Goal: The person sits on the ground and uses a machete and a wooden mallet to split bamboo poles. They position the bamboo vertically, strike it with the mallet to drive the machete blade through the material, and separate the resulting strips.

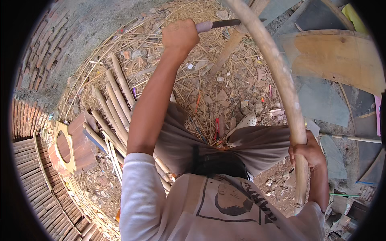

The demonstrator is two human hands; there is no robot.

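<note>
My left hand [181, 35] is closed round the pale grip of a knife [225, 23] with a narrow dark blade. That arm is stretched far forward. The blade reaches toward a long, curved wooden pole [283, 74], which hides part of it; whether the two touch I cannot tell. Low on the right, my right hand [309, 152] wraps round the pole near its lower end. From there the pole runs up and away to the top edge. A slanting wooden post [228, 50] stands behind the blade.
Several cut wooden poles [116, 106] lie by my left leg. Straw and rubble [225, 92] cover the ground round my white shoe [245, 121]. Glassy sheets [321, 100] and a wooden board [337, 56] are on the right, a brick wall [48, 52] at far left.
</note>
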